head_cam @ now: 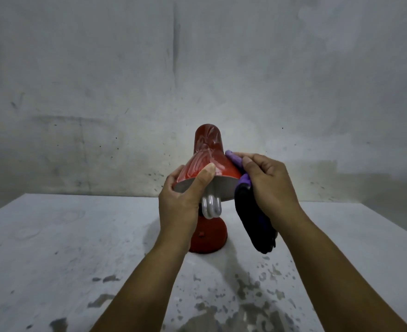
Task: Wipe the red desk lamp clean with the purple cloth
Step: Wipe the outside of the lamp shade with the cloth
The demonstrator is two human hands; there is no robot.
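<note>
In the middle of the table (54, 236) stands the red lamp (207, 161). Left hand (183, 197) at 9 o'clock grips the shade rim, thumb on top. Right hand (267, 183) at 3 o'clock, fingers pinching the purple cloth (236, 161) vs. the shade's side; arms stretched fwd.

Stained, scuffed grey concrete wall (125, 80) behind a pale, dusty table (54, 248) flecked with dark wet spots, under dim, flat light

I see a glossy red lamp (208, 161) streaked with pale smears, its bulb (211, 206) white, the cloth (250, 216) purple, shadowed nearly black, the bench (66, 248) grey-white with dark speckles.
</note>
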